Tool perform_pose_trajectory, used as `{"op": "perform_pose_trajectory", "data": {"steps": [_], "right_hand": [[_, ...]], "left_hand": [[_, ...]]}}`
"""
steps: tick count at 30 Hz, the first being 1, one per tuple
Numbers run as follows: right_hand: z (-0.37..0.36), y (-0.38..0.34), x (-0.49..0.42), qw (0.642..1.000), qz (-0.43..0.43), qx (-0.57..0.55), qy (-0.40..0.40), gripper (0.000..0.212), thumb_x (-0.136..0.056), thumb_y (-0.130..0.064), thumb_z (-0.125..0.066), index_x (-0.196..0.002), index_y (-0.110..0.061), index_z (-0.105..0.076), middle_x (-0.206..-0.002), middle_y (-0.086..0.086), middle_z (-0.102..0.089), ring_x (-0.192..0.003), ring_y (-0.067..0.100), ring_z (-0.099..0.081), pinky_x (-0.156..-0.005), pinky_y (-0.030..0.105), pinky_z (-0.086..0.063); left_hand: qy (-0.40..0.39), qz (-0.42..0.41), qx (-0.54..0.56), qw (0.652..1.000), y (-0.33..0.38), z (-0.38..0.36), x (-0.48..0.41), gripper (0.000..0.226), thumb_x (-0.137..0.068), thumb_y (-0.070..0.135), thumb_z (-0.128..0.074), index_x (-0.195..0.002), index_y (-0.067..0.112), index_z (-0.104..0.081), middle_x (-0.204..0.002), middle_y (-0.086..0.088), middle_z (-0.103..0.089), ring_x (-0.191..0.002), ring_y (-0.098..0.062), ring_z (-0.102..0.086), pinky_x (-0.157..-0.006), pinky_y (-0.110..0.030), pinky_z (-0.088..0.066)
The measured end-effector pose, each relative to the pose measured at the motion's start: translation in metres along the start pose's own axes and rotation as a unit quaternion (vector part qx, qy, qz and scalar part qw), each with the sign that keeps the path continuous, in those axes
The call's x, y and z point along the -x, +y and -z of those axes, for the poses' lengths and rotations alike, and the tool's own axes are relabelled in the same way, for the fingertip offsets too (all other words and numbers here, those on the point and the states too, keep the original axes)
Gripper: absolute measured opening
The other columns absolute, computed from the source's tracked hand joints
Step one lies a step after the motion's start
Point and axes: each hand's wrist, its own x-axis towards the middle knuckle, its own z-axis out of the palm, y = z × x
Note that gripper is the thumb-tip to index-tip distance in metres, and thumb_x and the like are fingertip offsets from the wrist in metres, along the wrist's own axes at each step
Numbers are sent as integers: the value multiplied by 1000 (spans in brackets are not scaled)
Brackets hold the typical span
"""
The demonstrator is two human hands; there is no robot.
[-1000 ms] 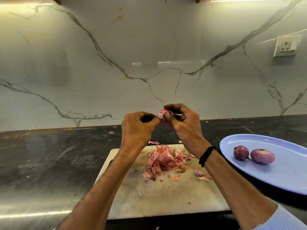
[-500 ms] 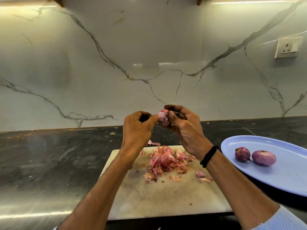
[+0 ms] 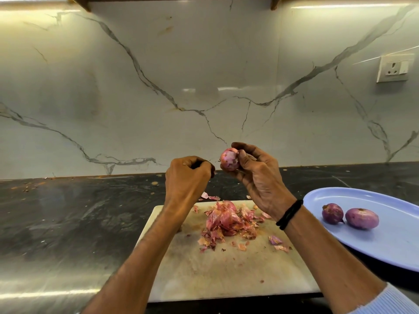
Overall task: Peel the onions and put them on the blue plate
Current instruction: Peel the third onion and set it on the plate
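My right hand (image 3: 258, 175) holds a small, partly peeled pink onion (image 3: 229, 160) in its fingertips, raised above the far edge of the cutting board (image 3: 226, 275). My left hand (image 3: 188, 175) is just left of the onion, a small gap away. Its fingers are curled and pinch a dark sliver of onion skin. A heap of pink onion skins (image 3: 226, 220) lies on the board below. Two peeled purple onions, a smaller onion (image 3: 332, 213) and a larger onion (image 3: 362, 218), rest on the blue plate (image 3: 385, 243) at the right.
The board lies on a dark stone counter (image 3: 68, 223) against a marble-patterned wall. Loose skin scraps (image 3: 209, 196) lie on the counter behind the board. A wall socket (image 3: 393, 68) sits at the upper right. The plate runs off the right edge of the view.
My left hand has pulled away from the onion to the left and down. My right hand has turned the onion, so more of its peeled surface shows.
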Motion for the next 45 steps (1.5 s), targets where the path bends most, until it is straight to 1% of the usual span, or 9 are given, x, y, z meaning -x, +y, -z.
{"op": "perform_pose_trajectory", "data": {"steps": [6, 9, 12, 14, 17, 21, 33, 37, 45], "right_hand": [[1, 0, 0, 1000, -14, -11, -3, 21, -97, -3, -54, -114, 2, -65, -105, 13, -71, -103, 33, -69, -88, 51, -58], [1, 1, 0, 999, -23, -22, -3, 23, -97, -4, -54, -117, 3, -63, -108, 15, -70, -106, 36, -68, -88, 50, -58], [1, 0, 1, 1000, -21, -19, -4, 23, -97, -5, -54, -116, 2, -63, -106, 13, -71, -107, 35, -68, -88, 49, -58], [1, -1, 1, 1000, -18, -17, -6, 21, -98, -5, -54, -115, 1, -64, -104, 11, -72, -105, 32, -69, -87, 48, -59], [1, 0, 1, 1000, -16, -23, -6, 21, -98, -3, -53, -115, 3, -63, -105, 14, -71, -105, 31, -69, -87, 49, -59], [2, -1, -1, 999, -17, -40, 2, 20, -99, -3, -53, -115, 4, -62, -111, 20, -69, -107, 35, -68, -89, 49, -58], [1, 7, 0, 1000, 13, 14, 21, 20, -97, -4, -56, -116, 0, -64, -107, 15, -73, -104, 30, -70, -85, 43, -60], [-1, 10, 0, 999, 21, 30, 23, 17, -97, -5, -57, -112, -3, -65, -110, 18, -71, -103, 30, -70, -86, 43, -60], [-1, 14, -1, 998, 21, 61, 21, 16, -95, -6, -60, -110, -9, -66, -114, 20, -70, -105, 31, -70, -87, 44, -59]], "left_hand": [[42, 5, 30, 999, -4, 3, 2, 46, -96, 20, -50, -52, 8, -46, -38, 4, -46, -39, -4, -54, -55, -25, -44], [32, -21, 35, 999, -1, 1, 1, 42, -91, 30, -51, -62, 1, -59, -56, -8, -60, -53, -11, -53, -60, -40, -53], [-15, -35, 20, 999, 3, -1, 1, 7, -93, 17, -63, -88, 19, -68, -81, 10, -67, -74, 1, -61, -68, -17, -51], [-30, -50, 27, 998, 3, -2, 1, 13, -93, 19, -68, -97, 31, -65, -88, 22, -64, -83, 6, -63, -75, -10, -48], [-39, -67, 67, 995, 4, -2, 1, 12, -88, 27, -74, -96, 36, -70, -88, 22, -70, -85, 8, -67, -79, -12, -54], [-39, -76, 106, 991, 6, -2, 3, 22, -82, 25, -78, -104, 22, -78, -90, 15, -75, -85, 4, -70, -80, -17, -57], [-10, -48, 115, 992, 9, -6, 11, 30, -75, 34, -82, -99, 18, -79, -89, 7, -78, -79, -2, -73, -79, -27, -62], [8, -51, 110, 993, 11, -6, 15, 47, -63, 53, -74, -96, 21, -80, -86, 11, -77, -76, 1, -72, -74, -22, -61], [51, -60, 85, 993, 7, -13, 17, 25, -76, 31, -84, -97, 18, -80, -79, 20, -70, -70, 11, -67, -66, -8, -54]]}}
